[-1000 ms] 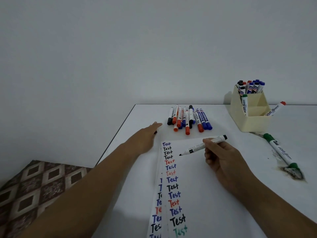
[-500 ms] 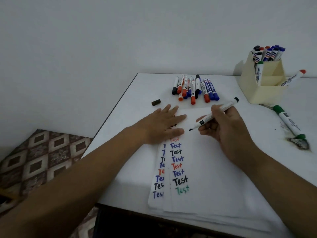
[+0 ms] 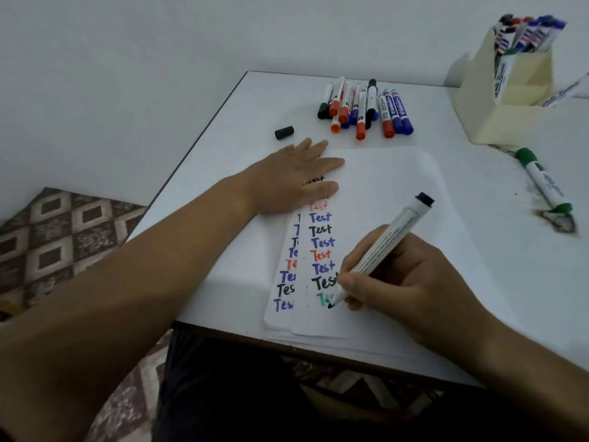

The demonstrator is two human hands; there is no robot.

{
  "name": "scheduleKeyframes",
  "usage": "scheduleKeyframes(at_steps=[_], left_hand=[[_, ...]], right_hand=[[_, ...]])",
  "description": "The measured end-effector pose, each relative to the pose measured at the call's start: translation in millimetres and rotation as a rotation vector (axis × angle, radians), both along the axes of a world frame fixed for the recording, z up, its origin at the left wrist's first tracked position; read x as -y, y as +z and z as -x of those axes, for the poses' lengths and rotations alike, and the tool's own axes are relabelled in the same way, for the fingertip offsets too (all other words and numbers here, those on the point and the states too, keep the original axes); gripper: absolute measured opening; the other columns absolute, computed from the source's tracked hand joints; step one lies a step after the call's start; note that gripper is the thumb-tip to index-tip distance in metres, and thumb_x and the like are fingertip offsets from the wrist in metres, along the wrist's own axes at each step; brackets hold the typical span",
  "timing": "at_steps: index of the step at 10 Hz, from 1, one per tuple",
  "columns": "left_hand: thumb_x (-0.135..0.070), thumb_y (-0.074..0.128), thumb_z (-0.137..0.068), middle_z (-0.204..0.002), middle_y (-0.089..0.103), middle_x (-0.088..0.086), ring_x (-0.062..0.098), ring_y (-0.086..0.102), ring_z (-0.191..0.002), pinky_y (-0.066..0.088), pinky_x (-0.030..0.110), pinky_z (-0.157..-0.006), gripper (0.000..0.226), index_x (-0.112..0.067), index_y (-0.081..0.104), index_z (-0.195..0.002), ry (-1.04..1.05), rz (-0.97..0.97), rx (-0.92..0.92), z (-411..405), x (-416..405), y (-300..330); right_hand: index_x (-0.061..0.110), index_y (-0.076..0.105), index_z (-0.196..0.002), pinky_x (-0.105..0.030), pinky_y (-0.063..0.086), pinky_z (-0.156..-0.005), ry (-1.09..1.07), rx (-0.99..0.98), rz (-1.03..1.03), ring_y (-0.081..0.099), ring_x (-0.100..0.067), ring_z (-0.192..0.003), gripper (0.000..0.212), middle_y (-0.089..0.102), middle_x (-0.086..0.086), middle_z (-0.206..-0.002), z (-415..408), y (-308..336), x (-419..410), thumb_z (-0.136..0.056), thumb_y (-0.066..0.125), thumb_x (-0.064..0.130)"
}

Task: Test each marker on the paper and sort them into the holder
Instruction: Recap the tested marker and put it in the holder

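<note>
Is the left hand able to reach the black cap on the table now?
Probably yes. The left hand lies flat on the paper, and the cap sits just beyond its fingertips with only bare table between.

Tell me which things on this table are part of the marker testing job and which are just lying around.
Part of the job:
black marker in the right hand
paper under the left hand
marker pile
holder
black cap

Lying about:
green marker on a dark stain
</note>
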State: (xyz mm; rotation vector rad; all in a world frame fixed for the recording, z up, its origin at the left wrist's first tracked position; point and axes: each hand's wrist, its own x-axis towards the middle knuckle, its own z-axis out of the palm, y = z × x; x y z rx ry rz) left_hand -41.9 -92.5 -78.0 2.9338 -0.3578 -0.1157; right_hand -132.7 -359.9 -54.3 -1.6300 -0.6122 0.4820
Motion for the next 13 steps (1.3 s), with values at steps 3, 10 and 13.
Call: scheduleKeyframes(at_steps=[3, 10, 13], left_hand=[[-0.069, 0.027, -0.098, -0.168, 0.001, -0.002, 0.017, -0.004, -0.154, 0.0, 0.035, -0.124, 0.066, -0.043, 0.014, -0.157, 0.005, -0.011, -0.005, 0.1, 0.6, 0.2], [-0.071, 0.027, -0.097, -0.168, 0.002, -0.003, 0.016, -0.003, -0.154, 0.0, 0.036, -0.124, 0.068, -0.044, 0.013, -0.157, 0.005, -0.014, -0.015, -1.6, -2.1, -1.4], [-0.072, 0.026, -0.096, -0.168, 0.003, -0.003, 0.017, -0.003, -0.154, 0.001, 0.036, -0.124, 0.068, -0.044, 0.013, -0.157, 0.001, -0.026, -0.01, -3.5, -2.2, -2.8]], right_hand=[[0.02, 0.072, -0.088, -0.04, 0.058, -0.075, 0.072, 0.154, 0.136, 0.071, -0.023, -0.077, 0.009, 0.073, 0.0, -0.081, 1.8, -8.2, 0.9, -0.084, 0.081, 0.019], [0.023, 0.071, -0.081, -0.02, 0.053, -0.068, 0.017, 0.256, 0.135, 0.07, -0.017, -0.078, 0.017, 0.072, 0.005, -0.081, 8.7, -7.2, 2.1, -0.083, 0.081, 0.009], [0.017, 0.07, -0.081, -0.018, 0.051, -0.067, -0.031, 0.268, 0.11, 0.069, -0.017, -0.077, 0.012, 0.071, 0.002, -0.081, 8.3, -5.4, 2.6, -0.083, 0.08, 0.01]])
